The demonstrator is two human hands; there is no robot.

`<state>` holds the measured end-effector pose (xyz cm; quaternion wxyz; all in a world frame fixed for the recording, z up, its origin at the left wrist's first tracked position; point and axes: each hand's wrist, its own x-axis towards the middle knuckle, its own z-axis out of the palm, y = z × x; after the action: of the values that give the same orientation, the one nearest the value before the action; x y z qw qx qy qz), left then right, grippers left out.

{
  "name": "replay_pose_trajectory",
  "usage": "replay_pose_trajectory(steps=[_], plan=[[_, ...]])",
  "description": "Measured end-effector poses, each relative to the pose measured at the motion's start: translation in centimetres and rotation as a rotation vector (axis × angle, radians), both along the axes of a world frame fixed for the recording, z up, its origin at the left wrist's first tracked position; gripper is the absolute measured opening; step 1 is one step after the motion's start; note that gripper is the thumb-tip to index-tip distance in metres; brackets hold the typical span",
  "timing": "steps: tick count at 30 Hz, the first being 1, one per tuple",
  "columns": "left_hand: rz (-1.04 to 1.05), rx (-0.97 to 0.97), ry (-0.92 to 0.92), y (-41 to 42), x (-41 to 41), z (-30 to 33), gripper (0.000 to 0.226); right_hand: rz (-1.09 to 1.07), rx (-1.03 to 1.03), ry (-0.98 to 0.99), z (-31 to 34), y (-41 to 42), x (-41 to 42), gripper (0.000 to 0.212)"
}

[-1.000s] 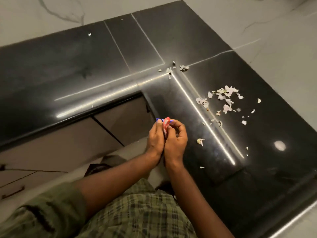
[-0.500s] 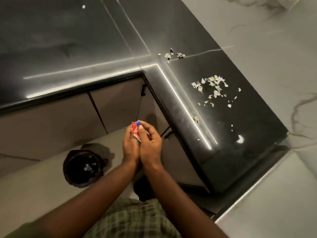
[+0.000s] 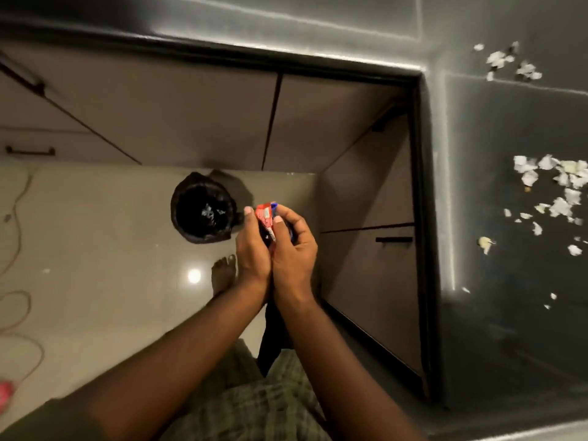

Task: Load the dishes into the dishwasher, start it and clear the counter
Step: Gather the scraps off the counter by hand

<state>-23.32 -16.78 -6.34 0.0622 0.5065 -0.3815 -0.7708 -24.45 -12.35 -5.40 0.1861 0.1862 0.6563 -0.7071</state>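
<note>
A small red wrapper (image 3: 265, 219) with a blue edge sits pinched between my two hands, which are pressed together over the floor. My left hand (image 3: 253, 249) holds its left side with the thumb up. My right hand (image 3: 294, 246) curls round its right side. A black bin (image 3: 203, 210) lined with a dark bag stands open on the floor just left of my hands. White peel scraps (image 3: 555, 190) lie scattered on the black counter (image 3: 509, 138) at the right.
Beige cabinet doors (image 3: 191, 122) with dark handles run under the counter's inner corner. More scraps (image 3: 509, 63) lie near that corner. My bare foot (image 3: 224, 273) stands on the pale floor. A thin cable (image 3: 16, 237) loops at the far left.
The view has swung left and down from the counter toward the floor. My joined hands carried the wrapper away from the counter edge to beside the bin.
</note>
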Motion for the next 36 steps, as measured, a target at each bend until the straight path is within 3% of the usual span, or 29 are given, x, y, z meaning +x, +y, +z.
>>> replay_pose_trajectory(steps=[5, 8, 10, 23, 29, 32, 36], plan=[[0.012, -0.101, -0.104, -0.7, 1.8, -6.4, 0.056, 0.105, 0.008, -0.114, -5.4, -0.6, 0.8, 0.020], [0.049, -0.166, -0.113, -0.9, 2.5, -10.8, 0.043, 0.139, 0.051, -0.155, -9.9, -0.9, 1.2, 0.019], [0.079, -0.160, -0.106, -1.2, 2.8, -13.7, 0.034, 0.140, 0.068, -0.207, -13.5, -1.1, 1.5, 0.018], [0.292, -0.063, -0.271, -8.9, 1.6, -32.4, 0.029, 0.218, 0.065, -0.423, -33.3, -9.4, -0.5, 0.019], [0.268, -0.102, -0.357, -13.0, 2.5, -40.0, 0.034, 0.336, 0.117, -0.463, -41.5, -13.3, -1.0, 0.023], [0.324, -0.010, -0.340, -14.2, 2.9, -41.7, 0.044, 0.376, 0.096, -0.542, -44.6, -14.8, -1.3, 0.033], [0.427, 0.170, -0.275, -15.2, 3.1, -41.2, 0.058, 0.242, -0.070, -0.701, -45.4, -14.6, -1.7, 0.040]])
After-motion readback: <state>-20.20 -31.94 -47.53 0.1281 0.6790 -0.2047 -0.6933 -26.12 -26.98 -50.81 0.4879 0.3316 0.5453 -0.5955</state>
